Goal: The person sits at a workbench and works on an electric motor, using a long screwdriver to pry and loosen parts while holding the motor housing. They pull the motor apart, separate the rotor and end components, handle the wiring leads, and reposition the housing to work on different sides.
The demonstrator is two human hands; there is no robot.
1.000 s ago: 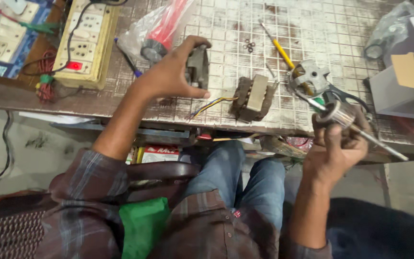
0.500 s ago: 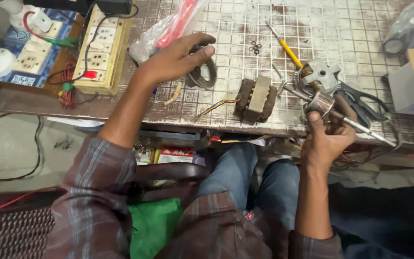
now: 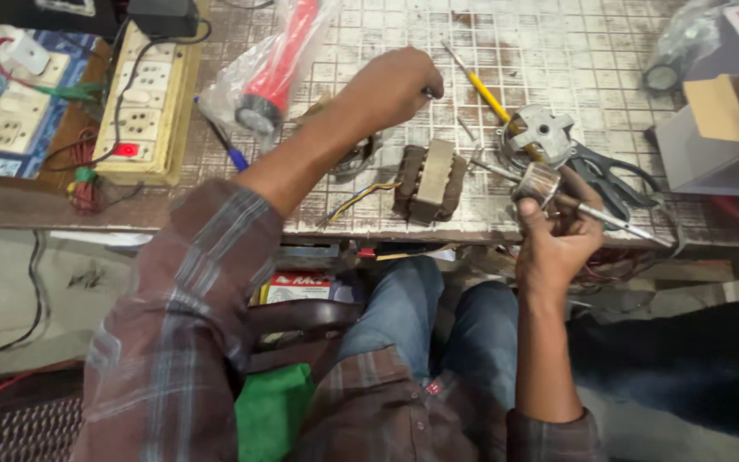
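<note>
Bench: a grid-tiled workbench (image 3: 558,51), worn, with a motor stator (image 3: 428,180) lying between the two hands.
Right hand: the right hand (image 3: 558,244) clasps a motor rotor (image 3: 540,182), its shaft's long axis slanting right along the bench edge.
Left hand: the left hand (image 3: 391,85), nearer the stator, fingers curled over something small, unidentifiable.
Tool: a yellow screwdriver (image 3: 485,90) lies just right of it.

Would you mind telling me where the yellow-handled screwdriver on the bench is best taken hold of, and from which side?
Probably by the bare upper stretch of its yellow handle, coming down from above. The yellow-handled screwdriver lies flat and diagonal on the tiled bench; its lower end is crowded by the round metal motor cover, while the upper handle has open tile on both sides. The left hand is nearest.
</note>
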